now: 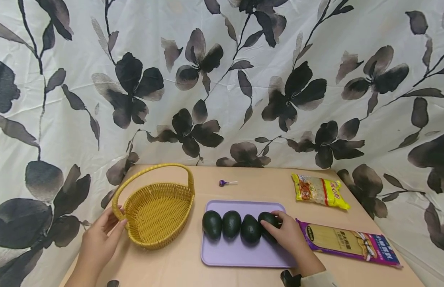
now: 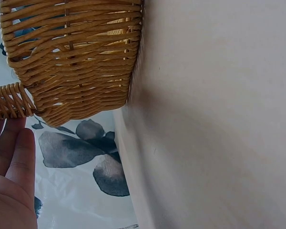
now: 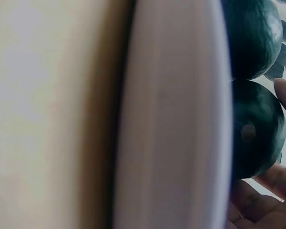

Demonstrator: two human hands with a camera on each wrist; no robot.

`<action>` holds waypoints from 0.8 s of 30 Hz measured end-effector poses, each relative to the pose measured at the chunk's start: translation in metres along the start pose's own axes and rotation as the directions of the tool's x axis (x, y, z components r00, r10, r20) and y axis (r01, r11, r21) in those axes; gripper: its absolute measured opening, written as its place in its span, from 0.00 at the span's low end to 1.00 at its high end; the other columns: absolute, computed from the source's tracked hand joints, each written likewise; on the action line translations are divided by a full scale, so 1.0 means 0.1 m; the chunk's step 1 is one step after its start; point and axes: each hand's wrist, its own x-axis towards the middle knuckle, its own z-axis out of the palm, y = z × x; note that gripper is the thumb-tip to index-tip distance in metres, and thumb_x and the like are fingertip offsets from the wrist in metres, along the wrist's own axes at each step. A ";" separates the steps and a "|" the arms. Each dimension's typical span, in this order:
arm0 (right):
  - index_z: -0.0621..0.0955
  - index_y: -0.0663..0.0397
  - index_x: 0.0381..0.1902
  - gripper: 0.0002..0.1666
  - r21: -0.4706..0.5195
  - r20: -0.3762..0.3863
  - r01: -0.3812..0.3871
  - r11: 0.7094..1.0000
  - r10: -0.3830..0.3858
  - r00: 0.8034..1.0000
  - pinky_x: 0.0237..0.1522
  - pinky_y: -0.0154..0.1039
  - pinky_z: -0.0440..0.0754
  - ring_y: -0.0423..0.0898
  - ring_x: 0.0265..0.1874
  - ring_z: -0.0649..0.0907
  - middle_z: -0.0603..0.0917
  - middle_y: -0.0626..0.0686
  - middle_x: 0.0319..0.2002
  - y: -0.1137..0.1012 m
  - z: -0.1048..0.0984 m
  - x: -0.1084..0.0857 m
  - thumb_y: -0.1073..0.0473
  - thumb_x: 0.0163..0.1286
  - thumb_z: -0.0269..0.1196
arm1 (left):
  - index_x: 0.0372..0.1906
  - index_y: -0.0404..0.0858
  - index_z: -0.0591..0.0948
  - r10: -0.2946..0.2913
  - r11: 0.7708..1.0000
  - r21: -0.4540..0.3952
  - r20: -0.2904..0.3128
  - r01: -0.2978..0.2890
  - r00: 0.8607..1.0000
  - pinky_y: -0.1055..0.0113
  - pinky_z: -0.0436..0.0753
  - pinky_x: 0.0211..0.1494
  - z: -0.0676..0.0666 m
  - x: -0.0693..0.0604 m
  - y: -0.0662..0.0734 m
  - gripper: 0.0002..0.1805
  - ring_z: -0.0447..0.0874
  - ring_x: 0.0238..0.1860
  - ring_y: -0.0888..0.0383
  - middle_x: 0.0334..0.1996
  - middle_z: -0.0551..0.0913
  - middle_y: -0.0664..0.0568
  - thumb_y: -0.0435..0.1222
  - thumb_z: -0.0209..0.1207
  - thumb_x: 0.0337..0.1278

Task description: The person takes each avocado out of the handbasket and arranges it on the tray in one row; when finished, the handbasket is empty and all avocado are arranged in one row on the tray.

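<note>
My left hand (image 1: 101,241) is at the left side of a yellow wicker basket (image 1: 161,211), holding the foot of its handle between thumb and fingers. In the left wrist view, the fingertips (image 2: 21,143) meet the woven handle. Four dark green avocados stand in a row on a lilac tray (image 1: 243,257). My right hand (image 1: 288,235) grips the rightmost avocado (image 1: 268,218), thumb on its left and fingers round its far side. The right wrist view shows this avocado (image 3: 257,129) between thumb and fingers, its neighbour (image 3: 252,38) beside it.
A purple lollipop (image 1: 222,183) lies behind the tray. On the right are a yellow-and-red food packet (image 1: 318,190) and a long purple noodle packet (image 1: 351,242). A floral cloth (image 1: 222,87) hangs behind the table.
</note>
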 end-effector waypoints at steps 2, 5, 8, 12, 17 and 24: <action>0.82 0.56 0.60 0.37 0.011 0.012 -0.005 1.000 0.005 1.000 0.48 0.51 0.89 0.50 0.46 0.86 0.88 0.57 0.48 0.00 -0.01 -0.03 0.37 0.62 0.73 | 0.67 0.36 0.76 0.014 1.000 -0.006 -0.007 -0.014 1.000 0.96 0.73 0.53 0.00 0.00 0.00 0.26 0.66 0.51 0.93 0.57 0.86 0.41 0.32 0.67 0.65; 0.81 0.58 0.62 0.37 0.038 0.017 -0.012 0.999 0.011 1.000 0.54 0.55 0.88 0.53 0.48 0.86 0.88 0.59 0.51 -0.01 -0.04 -0.06 0.41 0.63 0.74 | 0.67 0.36 0.76 0.028 0.999 -0.015 -0.013 -0.028 1.000 0.96 0.73 0.53 0.00 0.00 0.00 0.27 0.66 0.51 0.92 0.56 0.86 0.40 0.31 0.68 0.64; 0.81 0.60 0.62 0.36 0.068 0.016 -0.012 0.998 0.011 1.000 0.56 0.56 0.88 0.54 0.49 0.87 0.87 0.61 0.53 -0.02 -0.05 -0.07 0.44 0.63 0.74 | 0.67 0.36 0.76 0.039 0.999 -0.015 -0.016 -0.039 0.999 0.96 0.73 0.53 0.00 0.01 -0.03 0.26 0.66 0.51 0.93 0.56 0.86 0.40 0.31 0.67 0.65; 0.81 0.62 0.61 0.35 0.086 0.016 -0.010 0.996 0.008 1.000 0.55 0.54 0.89 0.54 0.49 0.87 0.87 0.61 0.54 -0.04 -0.06 -0.07 0.46 0.63 0.74 | 0.67 0.36 0.76 0.044 0.999 -0.008 -0.013 -0.044 0.999 0.96 0.73 0.53 0.01 0.03 -0.06 0.26 0.65 0.51 0.93 0.56 0.86 0.41 0.31 0.67 0.65; 0.82 0.61 0.60 0.32 0.091 0.012 -0.008 0.996 0.007 1.000 0.53 0.52 0.89 0.52 0.49 0.87 0.87 0.59 0.54 -0.07 -0.08 -0.08 0.47 0.65 0.73 | 0.68 0.36 0.75 0.024 1.000 0.003 -0.009 -0.024 1.000 0.97 0.73 0.51 0.01 0.04 -0.08 0.28 0.64 0.50 0.94 0.57 0.86 0.40 0.31 0.67 0.65; 0.82 0.62 0.59 0.27 0.131 -0.014 0.001 0.991 0.001 1.000 0.51 0.50 0.91 0.54 0.50 0.87 0.88 0.59 0.53 -0.13 -0.15 -0.10 0.51 0.68 0.71 | 0.68 0.34 0.75 0.037 0.999 -0.009 -0.027 -0.037 0.999 0.96 0.73 0.52 0.00 0.03 -0.08 0.29 0.64 0.50 0.94 0.56 0.86 0.39 0.29 0.68 0.63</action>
